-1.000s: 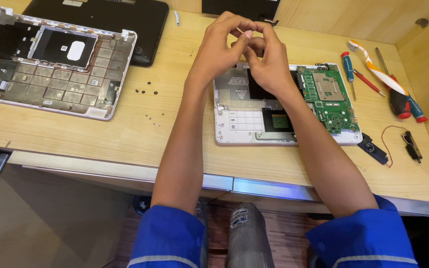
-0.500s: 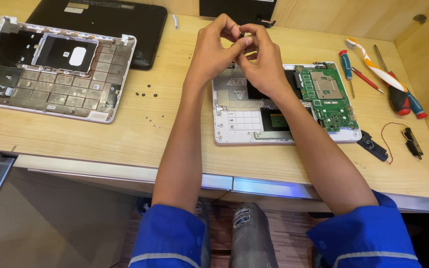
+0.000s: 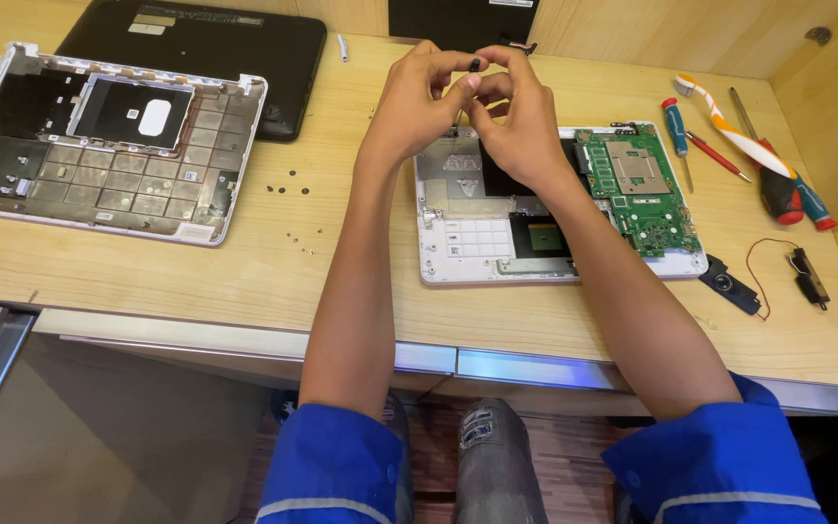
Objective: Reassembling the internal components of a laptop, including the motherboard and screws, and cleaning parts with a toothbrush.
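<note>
I log: left hand and right hand together pinching a small black part between fingertips, above the opened white laptop base; green circuit board just right of my right hand; white oval label far left.

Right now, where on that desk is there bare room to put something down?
Bare wood lies along the front edge of the desk, below the stripped laptop chassis. The gap between it and the open white laptop is wide but dotted with loose screws. The right side is crowded: screwdrivers, small speakers.
</note>
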